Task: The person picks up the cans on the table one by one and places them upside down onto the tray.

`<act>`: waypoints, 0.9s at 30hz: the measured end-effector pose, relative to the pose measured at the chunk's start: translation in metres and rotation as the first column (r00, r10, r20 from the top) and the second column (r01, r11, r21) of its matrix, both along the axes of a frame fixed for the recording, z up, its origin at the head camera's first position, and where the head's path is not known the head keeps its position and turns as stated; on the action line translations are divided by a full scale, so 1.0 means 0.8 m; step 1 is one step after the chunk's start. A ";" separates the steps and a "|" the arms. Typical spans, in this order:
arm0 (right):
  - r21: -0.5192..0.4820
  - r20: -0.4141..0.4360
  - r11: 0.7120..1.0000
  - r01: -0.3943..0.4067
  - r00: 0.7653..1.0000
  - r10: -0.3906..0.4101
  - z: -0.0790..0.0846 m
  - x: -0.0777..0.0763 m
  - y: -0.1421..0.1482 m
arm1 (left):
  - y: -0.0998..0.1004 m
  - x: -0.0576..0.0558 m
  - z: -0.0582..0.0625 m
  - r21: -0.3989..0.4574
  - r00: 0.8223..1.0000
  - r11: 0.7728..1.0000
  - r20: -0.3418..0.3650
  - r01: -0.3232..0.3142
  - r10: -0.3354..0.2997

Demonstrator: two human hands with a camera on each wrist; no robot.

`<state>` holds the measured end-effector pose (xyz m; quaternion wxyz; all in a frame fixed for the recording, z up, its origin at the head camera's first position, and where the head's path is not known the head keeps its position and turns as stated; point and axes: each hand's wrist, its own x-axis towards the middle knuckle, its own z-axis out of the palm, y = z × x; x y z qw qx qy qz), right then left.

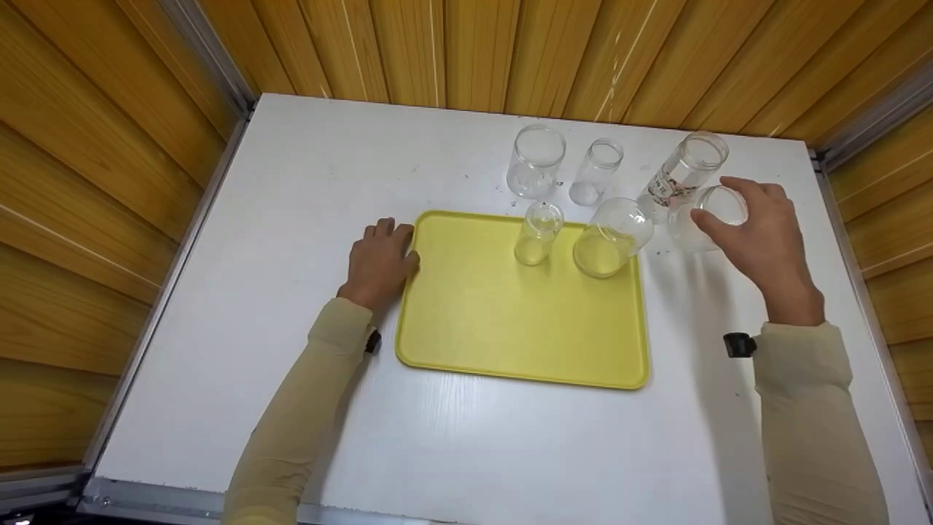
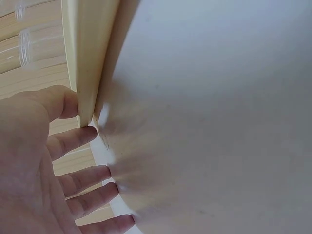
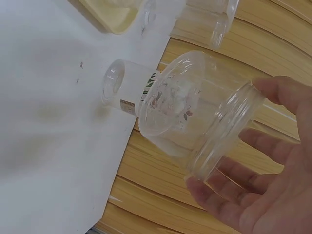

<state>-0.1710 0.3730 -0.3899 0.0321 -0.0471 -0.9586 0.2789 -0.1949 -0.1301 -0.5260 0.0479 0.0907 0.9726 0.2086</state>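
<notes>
My left hand is at the left edge of a yellow tray. In the left wrist view its thumb touches the tray rim, while the spread fingertips rest on the table. My right hand grips a wide clear jar by its threaded neck, fingers and thumb around the rim. The jar appears lifted off the table, just right of the tray's far corner. Behind it stands a tall clear jar with a printed label. On the tray are a slim clear jar and a wide clear jar.
Beyond the tray's far edge stand another wide clear jar and a slim clear jar. All sit on a white table, bounded at the back and sides by wood-look panels.
</notes>
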 end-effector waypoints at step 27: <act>-0.693 -0.152 0.721 -0.026 0.982 -0.110 0.017 0.015 -0.024 | 0.007 0.000 -0.001 0.005 1.000 1.000 0.004 -0.027 0.027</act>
